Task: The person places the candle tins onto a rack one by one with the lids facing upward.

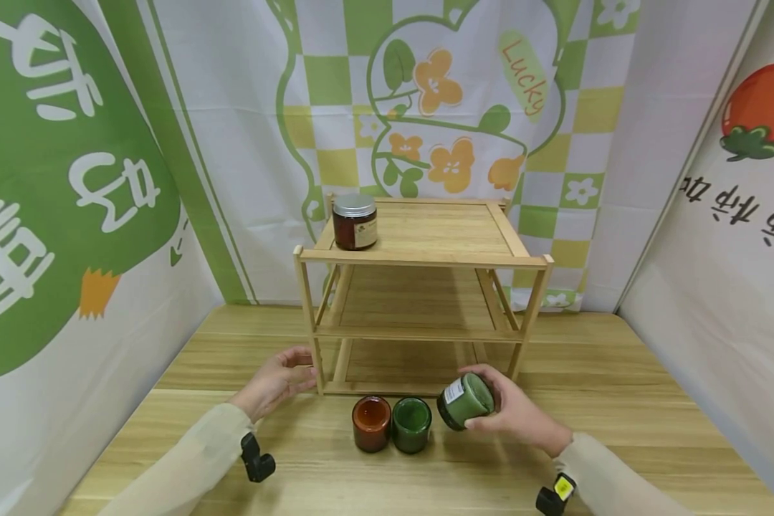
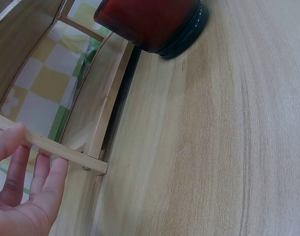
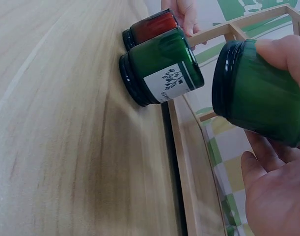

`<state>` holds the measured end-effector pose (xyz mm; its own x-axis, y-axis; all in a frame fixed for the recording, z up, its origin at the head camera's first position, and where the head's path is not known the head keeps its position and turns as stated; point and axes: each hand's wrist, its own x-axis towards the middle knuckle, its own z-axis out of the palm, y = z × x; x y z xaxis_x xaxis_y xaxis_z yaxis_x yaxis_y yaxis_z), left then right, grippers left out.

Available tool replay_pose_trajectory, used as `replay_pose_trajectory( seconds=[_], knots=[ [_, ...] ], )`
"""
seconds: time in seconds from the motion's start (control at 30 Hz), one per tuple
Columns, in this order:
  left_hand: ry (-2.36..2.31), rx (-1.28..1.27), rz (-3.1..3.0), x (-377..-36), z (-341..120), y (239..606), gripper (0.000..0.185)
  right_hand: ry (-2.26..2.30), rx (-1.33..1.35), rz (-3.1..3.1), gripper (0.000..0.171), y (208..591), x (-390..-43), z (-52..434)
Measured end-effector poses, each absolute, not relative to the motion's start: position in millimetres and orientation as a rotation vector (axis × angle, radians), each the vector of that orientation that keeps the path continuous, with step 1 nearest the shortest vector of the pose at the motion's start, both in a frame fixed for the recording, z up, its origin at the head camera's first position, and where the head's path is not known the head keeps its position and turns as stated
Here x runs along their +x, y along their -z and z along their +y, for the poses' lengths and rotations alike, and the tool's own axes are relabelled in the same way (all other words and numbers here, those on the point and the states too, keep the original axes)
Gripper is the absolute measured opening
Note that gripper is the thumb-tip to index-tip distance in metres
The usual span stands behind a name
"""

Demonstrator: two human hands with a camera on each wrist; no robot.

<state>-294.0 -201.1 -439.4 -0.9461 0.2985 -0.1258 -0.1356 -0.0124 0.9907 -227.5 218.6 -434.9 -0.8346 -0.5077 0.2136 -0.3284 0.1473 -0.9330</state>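
The three-tier wooden rack (image 1: 445,228) looks stiff and fairly light for its size; its posts suit a grip, and the left hand (image 1: 282,381) has fingers and thumb around the front left one. The right hand (image 1: 516,414) holds a green glass jar (image 1: 471,400) tilted above the table (image 1: 316,476), fingers and thumb around its sides. It is likely dense, smooth and breakable, best held round the body. Beside it, a second green jar (image 1: 412,430) and a red jar (image 1: 371,431) stand side by side, dark ends down. "Lucky" reads on the backdrop (image 1: 329,79). The brown jar (image 1: 345,231) on the top tier bears a pale label (image 1: 365,233), perhaps printed, too small to read; the second green jar's white label (image 3: 170,82) shows a leafy sprig.
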Motion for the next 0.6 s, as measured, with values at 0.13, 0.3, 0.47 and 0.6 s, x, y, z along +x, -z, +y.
replay_pose_trajectory(
  seconds=[0.13, 0.3, 0.47, 0.6],
  knots=[
    [-2.037, 0.166, 1.966, -294, -201, 439, 0.046, 1.778, -0.801, 2.241, 0.075, 429, -226, 218],
    [-2.043, 0.166, 1.965, -294, -200, 439, 0.044, 1.819, -0.815, 2.210, 0.076, 424, -226, 218],
    [-2.054, 0.159, 1.962, -294, -200, 439, 0.042, 1.861, -0.871, 2.219, 0.075, 419, -227, 218],
    [-2.058, 0.157, 1.963, -295, -200, 439, 0.042, 1.885, -0.854, 2.205, 0.076, 413, -227, 219]
  ],
)
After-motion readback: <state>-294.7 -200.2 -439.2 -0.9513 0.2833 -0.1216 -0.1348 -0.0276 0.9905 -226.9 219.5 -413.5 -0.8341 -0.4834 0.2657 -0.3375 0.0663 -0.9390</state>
